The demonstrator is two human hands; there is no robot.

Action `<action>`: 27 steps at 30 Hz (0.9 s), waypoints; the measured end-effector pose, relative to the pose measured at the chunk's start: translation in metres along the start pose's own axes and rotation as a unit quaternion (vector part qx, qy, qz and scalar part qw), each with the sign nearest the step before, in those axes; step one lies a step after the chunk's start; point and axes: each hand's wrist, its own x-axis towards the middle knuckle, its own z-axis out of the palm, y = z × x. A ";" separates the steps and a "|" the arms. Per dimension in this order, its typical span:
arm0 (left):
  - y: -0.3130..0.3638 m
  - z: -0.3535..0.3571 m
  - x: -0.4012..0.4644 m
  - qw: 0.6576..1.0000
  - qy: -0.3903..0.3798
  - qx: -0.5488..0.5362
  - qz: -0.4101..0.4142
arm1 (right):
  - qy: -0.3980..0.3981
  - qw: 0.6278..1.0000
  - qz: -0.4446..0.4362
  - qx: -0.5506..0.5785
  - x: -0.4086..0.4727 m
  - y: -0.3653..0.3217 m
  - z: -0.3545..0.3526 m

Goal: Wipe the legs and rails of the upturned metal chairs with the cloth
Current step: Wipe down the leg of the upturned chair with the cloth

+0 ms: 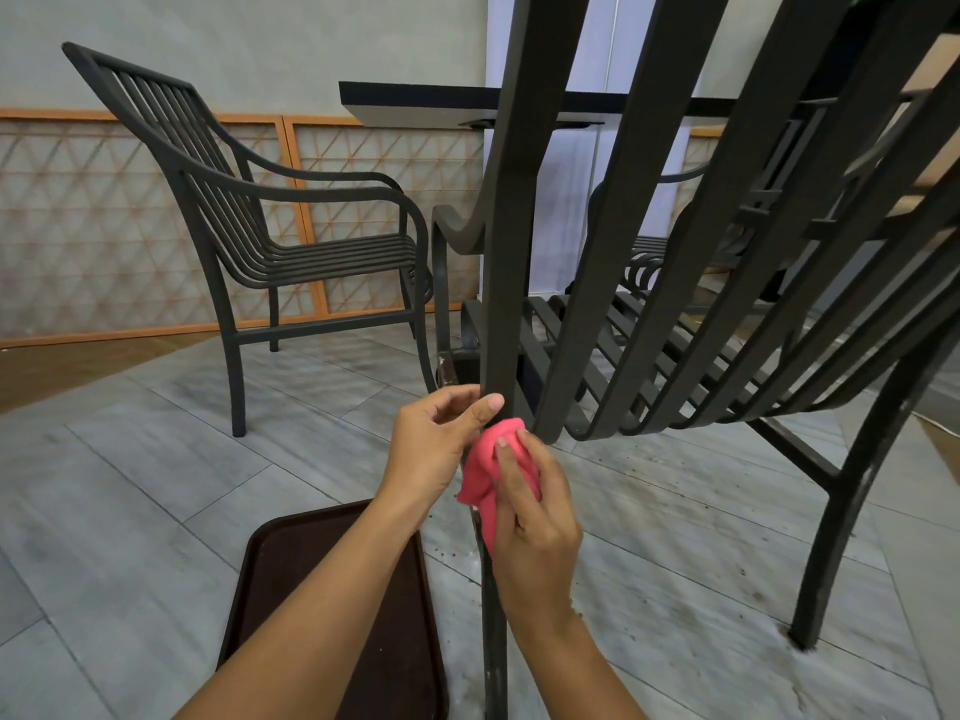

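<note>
While the near chair (727, 283) stood close to the camera, its dark slats filling the right of the view, the right hand (535, 517) pressed a pink cloth (491, 475) against the chair's upright leg (493, 641), its grip clenched around the bunched fabric. The left hand (434, 444) was curled on the same leg just above the cloth, thumb against the metal. A second chair (249, 220) stood upright, well apart, by the lattice wall. A brown tray (311, 589) lay on the tiled floor (130, 485) under the left forearm.
</note>
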 end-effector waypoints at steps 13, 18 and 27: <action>-0.012 -0.001 0.004 1.000 0.010 0.005 0.002 | -0.031 0.999 -0.001 -0.037 -0.026 0.017 0.019; -0.014 0.001 0.003 1.000 0.009 0.000 0.015 | -0.044 0.998 0.006 -0.037 -0.034 0.021 0.019; -0.015 0.000 0.003 1.000 0.008 0.003 0.015 | -0.042 0.998 0.016 -0.032 -0.040 0.021 0.018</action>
